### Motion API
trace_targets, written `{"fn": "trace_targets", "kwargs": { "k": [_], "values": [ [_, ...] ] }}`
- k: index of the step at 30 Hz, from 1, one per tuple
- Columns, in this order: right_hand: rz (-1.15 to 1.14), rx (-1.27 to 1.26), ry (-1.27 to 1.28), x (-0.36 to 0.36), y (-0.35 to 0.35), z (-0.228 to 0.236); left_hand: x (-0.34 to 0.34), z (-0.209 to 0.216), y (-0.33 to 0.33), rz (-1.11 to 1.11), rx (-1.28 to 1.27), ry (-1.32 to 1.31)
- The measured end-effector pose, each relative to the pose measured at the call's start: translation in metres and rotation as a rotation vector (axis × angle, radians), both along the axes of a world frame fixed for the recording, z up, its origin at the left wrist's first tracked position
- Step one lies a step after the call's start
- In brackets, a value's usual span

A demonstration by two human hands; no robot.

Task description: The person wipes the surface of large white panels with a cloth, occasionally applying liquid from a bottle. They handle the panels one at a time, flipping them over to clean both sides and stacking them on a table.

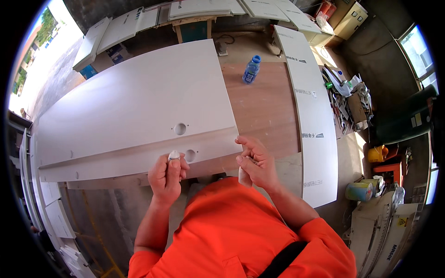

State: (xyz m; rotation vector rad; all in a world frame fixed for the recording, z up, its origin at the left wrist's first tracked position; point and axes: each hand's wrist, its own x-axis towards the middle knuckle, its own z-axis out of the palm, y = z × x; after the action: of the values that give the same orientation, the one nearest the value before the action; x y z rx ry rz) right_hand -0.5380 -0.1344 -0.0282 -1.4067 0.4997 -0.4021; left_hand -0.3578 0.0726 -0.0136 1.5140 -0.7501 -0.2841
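Observation:
My left hand (168, 178) is closed, thumb pressed against the fingers, on a small wad of white material (174, 155). Whether that wad is cloth or paste I cannot tell. To its right, my right hand (257, 163) has its index finger and thumb apart and the other fingers curled. A pale piece (244, 177) shows below those fingers; its kind is unclear. Both hands are over the near edge of two overlapping white panels, the upper panel (139, 92) lying farther back on the lower panel (213, 146). Each has a round hole near its right part.
A blue-capped plastic bottle (251, 69) stands on the brown tabletop (264, 106). Along the right runs a long white board (319, 157). Beyond it are a heap of tools (345, 97), paint cans (359, 191) and a yellow bucket (378, 153). More panels (199, 8) lie at the back.

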Motion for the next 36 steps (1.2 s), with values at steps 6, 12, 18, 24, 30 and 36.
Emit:
{"fn": "trace_targets", "kwargs": {
  "k": [6, 12, 18, 24, 30, 36],
  "values": [
    [-0.05, -0.496, -0.068, 0.022, -0.037, -0.032, 0.048, -0.02, -0.008, 0.27, -0.01, 0.082],
    [0.0, -0.448, -0.052, 0.028, -0.041, -0.036, 0.055, -0.036, -0.008, 0.283, -0.047, 0.173],
    [-0.008, -0.486, -0.032, 0.03, -0.042, -0.036, 0.057, -0.041, -0.008, 0.276, -0.041, 0.17],
    [-0.072, -0.777, 0.024, 0.033, -0.041, -0.038, 0.056, -0.04, -0.009, 0.27, -0.049, 0.161],
    [-0.112, -0.854, 0.112, 0.028, -0.043, -0.028, 0.056, -0.042, -0.008, 0.26, -0.044, 0.134],
    [0.065, -1.05, 0.154, 0.044, -0.065, -0.003, 0.054, -0.044, -0.007, 0.236, -0.016, 0.079]
  ]
}}
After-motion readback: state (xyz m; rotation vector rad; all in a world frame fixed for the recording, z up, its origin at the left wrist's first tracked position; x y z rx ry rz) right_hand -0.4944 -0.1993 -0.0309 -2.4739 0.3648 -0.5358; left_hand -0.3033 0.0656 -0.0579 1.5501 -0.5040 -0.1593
